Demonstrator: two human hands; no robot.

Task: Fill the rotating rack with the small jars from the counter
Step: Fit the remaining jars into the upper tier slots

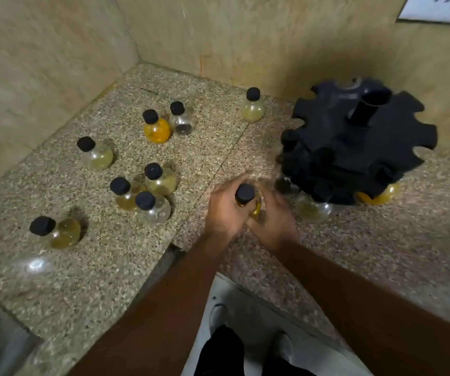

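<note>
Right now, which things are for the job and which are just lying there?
For the job: black rotating rack, jar gripped by left hand and right hand, eight loose jars on the counter.
Just there: white wall plate, shoes.

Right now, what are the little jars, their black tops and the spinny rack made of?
Jars: clear and glossy, contents show through, so glass or hard clear plastic; cannot tell which. Tops: dull black, probably plastic. Rack: matte black with cleanly notched edges, likely moulded plastic.
</note>
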